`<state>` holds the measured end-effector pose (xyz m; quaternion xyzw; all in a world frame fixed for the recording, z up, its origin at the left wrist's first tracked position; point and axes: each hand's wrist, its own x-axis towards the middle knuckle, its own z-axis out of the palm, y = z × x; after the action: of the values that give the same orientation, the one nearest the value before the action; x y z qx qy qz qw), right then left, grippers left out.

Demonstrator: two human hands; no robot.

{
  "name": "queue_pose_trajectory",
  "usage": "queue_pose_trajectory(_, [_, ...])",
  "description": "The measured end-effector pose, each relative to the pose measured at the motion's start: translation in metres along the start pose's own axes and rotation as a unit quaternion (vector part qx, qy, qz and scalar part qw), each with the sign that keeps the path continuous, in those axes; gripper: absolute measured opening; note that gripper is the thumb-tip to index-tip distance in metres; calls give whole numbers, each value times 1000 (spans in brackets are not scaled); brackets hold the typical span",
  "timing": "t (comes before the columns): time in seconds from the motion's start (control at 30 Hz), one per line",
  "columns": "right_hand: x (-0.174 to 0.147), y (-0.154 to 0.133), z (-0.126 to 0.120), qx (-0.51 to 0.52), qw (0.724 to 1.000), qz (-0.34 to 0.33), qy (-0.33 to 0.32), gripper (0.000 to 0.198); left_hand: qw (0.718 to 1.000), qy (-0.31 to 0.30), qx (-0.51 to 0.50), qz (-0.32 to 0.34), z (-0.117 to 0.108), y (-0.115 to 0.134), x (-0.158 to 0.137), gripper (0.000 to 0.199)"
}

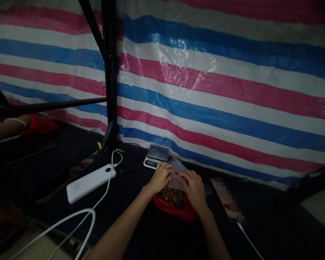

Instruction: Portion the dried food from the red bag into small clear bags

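Between my two hands is a small see-through plastic bag (178, 183), its upper part standing up beyond my fingers. My left hand (161, 177) pinches the bag's left side with curled fingers. On the opposite side, the fingers of my right hand (194, 185) are closed on the bag too. Just below it, a red bag (185, 213) lies open on the dark table, with brown, coarse loose pieces (173, 197) inside. Behind my left hand stands a small white digital scale (151, 163) with a dark square platform (158, 152).
A white power bank (90, 183) with a white cable (107, 187) lies at left. At right is a phone (226, 200) on a cable. Behind are a striped plastic sheet (219, 90) and a black metal post (111, 79). Another person's arm (8, 129) reaches toward a red bag (44, 124).
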<state>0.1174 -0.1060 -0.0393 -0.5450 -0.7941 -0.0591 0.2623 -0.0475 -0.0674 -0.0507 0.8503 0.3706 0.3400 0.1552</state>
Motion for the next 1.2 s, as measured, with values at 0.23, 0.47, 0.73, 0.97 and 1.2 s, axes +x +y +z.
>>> queue_pose_trajectory(0.23, [0, 2, -3, 32, 999, 35, -23, 18, 1000, -16, -7, -16, -1, -3, 2, 13])
queue_pose_trajectory(0.47, [4, 11, 0, 79, 993, 71, -47, 20, 1000, -1, 0, 28, 7, 0, -1, 16])
queue_pose_trajectory(0.73, [4, 21, 5, 128, 990, 56, -14, 18, 1000, 6, -3, -4, 9, 3, 1, 22])
queue_pose_trajectory(0.97, [4, 13, 10, 145, 984, 97, 30, 14, 997, 71, -34, -13, 5, 5, 1, 11])
queue_pose_trajectory(1.2, [3, 16, 22, 167, 977, 127, 47, 10, 998, 61, -19, 3, 12, 2, 6, 15])
